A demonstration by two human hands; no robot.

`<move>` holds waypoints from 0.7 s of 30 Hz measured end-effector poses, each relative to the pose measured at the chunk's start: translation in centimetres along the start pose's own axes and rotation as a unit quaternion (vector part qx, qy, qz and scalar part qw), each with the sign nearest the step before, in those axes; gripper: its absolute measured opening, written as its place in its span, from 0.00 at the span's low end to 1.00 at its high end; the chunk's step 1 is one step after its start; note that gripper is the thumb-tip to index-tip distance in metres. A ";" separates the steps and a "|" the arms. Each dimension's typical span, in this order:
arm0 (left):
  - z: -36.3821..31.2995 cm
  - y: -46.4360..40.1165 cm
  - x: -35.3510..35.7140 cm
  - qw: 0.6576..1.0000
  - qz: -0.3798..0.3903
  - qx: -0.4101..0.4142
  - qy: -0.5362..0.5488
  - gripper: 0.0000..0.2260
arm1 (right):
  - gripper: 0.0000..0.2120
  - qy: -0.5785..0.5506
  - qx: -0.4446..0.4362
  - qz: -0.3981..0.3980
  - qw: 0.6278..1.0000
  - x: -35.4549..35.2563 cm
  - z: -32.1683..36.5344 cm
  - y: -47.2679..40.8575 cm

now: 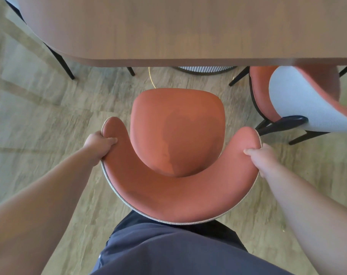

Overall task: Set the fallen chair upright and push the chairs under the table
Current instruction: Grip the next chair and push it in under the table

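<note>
Orange curved-back chair (pixel 177 135) standing upright on the floor, facing the desk (pixel 188 28) near edge; second orange chair (pixel 299 100) lying tilted at right.

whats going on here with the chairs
A person stands behind an upright orange chair, with the left hand and the right hand each closed in a grip on one end of its curved backrest. The chair faces the wooden table, and its seat is still out in the open, not yet under the tabletop. To the right, a second chair lies tipped over on the floor beside the table.
</note>
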State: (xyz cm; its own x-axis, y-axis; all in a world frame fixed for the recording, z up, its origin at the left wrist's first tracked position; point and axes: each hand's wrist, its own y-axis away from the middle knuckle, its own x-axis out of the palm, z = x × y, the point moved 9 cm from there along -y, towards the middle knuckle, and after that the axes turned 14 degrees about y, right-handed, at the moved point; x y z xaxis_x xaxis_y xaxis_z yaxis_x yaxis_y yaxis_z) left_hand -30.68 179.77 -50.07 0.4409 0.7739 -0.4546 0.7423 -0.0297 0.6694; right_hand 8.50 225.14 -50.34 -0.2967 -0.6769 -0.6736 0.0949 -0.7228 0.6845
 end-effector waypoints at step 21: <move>-12.4 -14.4 0.5 1.000 -0.010 -0.003 0.006 0.09 | 0.34 0.032 -0.003 0.004 0.999 -0.9 18.6 -9.5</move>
State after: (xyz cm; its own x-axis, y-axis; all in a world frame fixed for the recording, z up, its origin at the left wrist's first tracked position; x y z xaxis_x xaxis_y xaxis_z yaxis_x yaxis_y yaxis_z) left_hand -47.39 188.39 -52.63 0.4194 0.7824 -0.4603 0.7474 -0.0099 0.6643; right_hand -9.78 235.15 -51.05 -0.2338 -0.6900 -0.6850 0.1018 -0.7181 0.6885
